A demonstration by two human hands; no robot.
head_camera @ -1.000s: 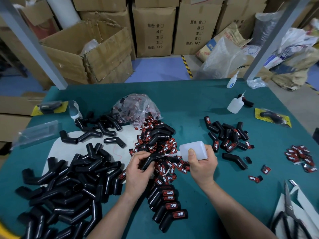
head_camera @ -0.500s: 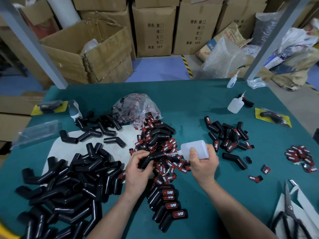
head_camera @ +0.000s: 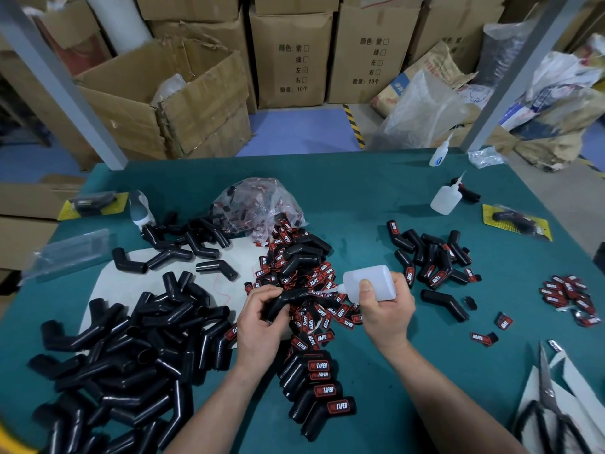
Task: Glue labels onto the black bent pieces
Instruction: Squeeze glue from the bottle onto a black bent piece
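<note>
Green bench (head_camera: 360,198) is carrying everything. Biggest lot: heap of bare black bent pcs (head_camera: 131,355), spreading along the L side toward the near-L corner, partly lying on a white sheet (head_camera: 131,280). Loose labels (head_camera: 314,276), red and black, are piling up mid-bench, w/ a clear bag (head_camera: 258,201) of more sitting behind them toward the far edge. Finished row (head_camera: 320,388) is lining up at the near edge, labels facing up. A 2nd labelled batch (head_camera: 432,260) is lying R of centre.

R hand (head_camera: 386,309) is gripping the glue bottle (head_camera: 370,281), which is lying on its side w/ the nozzle pointing L. L hand (head_camera: 258,326) is gripping one bent piece (head_camera: 284,299) just over the label pile, fingers curling round its lower leg.

Vs. 1 s ago: bottle is riding a touch higher, nozzle is staying at the piece's upper leg, and the L hand is barely shifting. Can't tell if the tip is touching or glue is flowing; too small.

Meaning, prob.: the glue step is running on this piece and its label isn't on yet. Next move is likely calling for a label from the pile, pressed on before the glue skins.
</note>
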